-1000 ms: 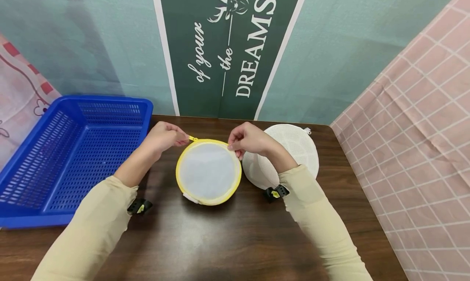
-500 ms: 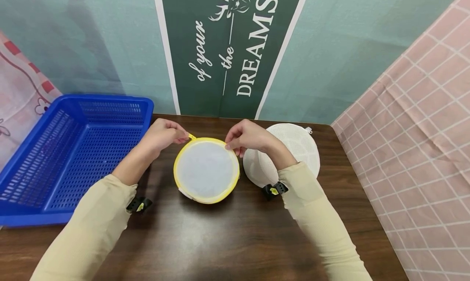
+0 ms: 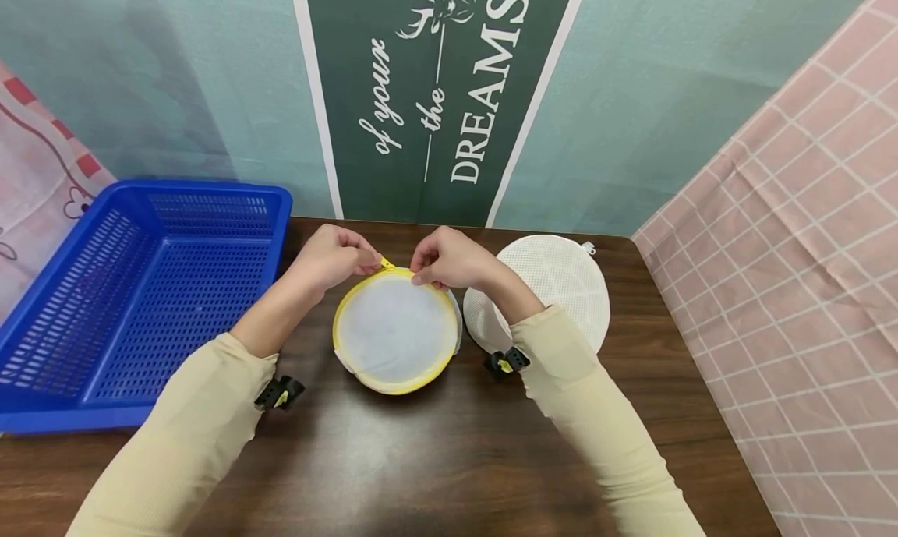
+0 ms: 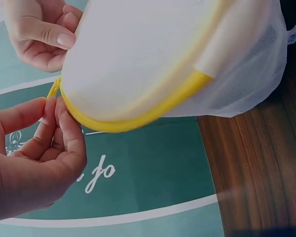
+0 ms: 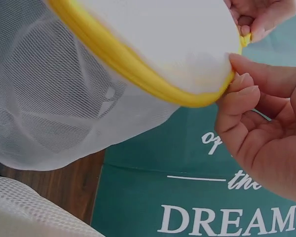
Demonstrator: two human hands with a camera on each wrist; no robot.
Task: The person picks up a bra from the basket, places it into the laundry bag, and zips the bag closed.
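A round white mesh laundry bag (image 3: 395, 330) with a yellow zipper rim faces up in the middle of the head view. At its far edge my left hand (image 3: 335, 255) pinches the yellow zipper pull (image 4: 53, 89) between thumb and finger. Just to the right, my right hand (image 3: 454, 260) pinches the rim between thumb and fingers. In the right wrist view the yellow zipper edge (image 5: 143, 79) curves up to that grip, and sheer mesh (image 5: 74, 94) hangs below it. A small white tag (image 4: 293, 34) sticks out from the bag's side.
A second white mesh bag (image 3: 561, 287) with a white zipper lies to the right, partly behind my right forearm. On the left stands a blue plastic basket (image 3: 189, 311). The dark wooden table (image 3: 421, 475) meets a green printed backdrop (image 3: 449, 132) and a pink gridded cloth (image 3: 793, 233).
My left hand has moved right along the rim with the zipper pull. My right hand has shifted left, so the two hands are closer together. The bag has turned slightly.
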